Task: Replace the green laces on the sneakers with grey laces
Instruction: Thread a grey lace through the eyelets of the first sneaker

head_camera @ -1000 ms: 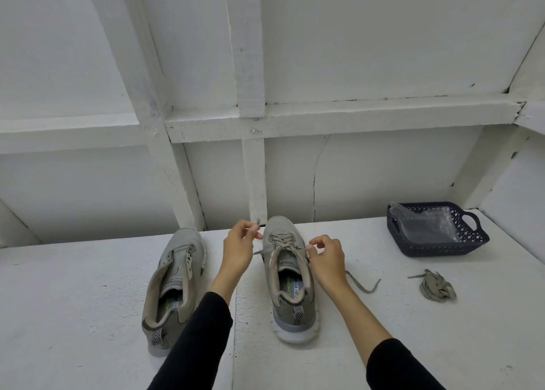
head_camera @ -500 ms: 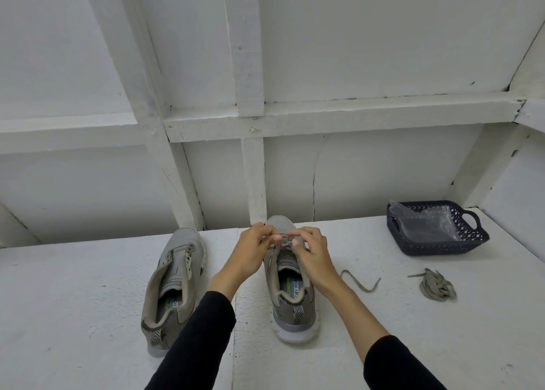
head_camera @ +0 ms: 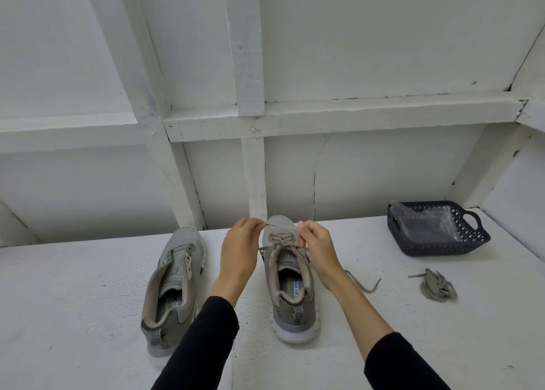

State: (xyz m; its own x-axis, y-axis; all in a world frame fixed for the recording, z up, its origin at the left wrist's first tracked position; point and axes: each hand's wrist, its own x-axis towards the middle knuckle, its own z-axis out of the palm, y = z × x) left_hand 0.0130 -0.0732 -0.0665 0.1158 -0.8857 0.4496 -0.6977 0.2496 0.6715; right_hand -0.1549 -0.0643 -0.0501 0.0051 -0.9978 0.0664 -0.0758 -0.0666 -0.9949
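Pinching the lace [head_camera: 267, 247] ends over the right-of-centre sneaker [head_camera: 290, 274] mid-frame on the bench [head_camera: 88, 316], left hand [head_camera: 238, 252] and right hand [head_camera: 314, 249] risk uneven tension pulling one end back through an eyelet.

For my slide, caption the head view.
Both hands pinch lace on the right grey mesh sneaker.

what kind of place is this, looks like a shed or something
Probably a shed or storage nook, though that is a guess: a white-painted board wall with exposed framing beams, a rough white work surface, and a dark plastic basket at the side.
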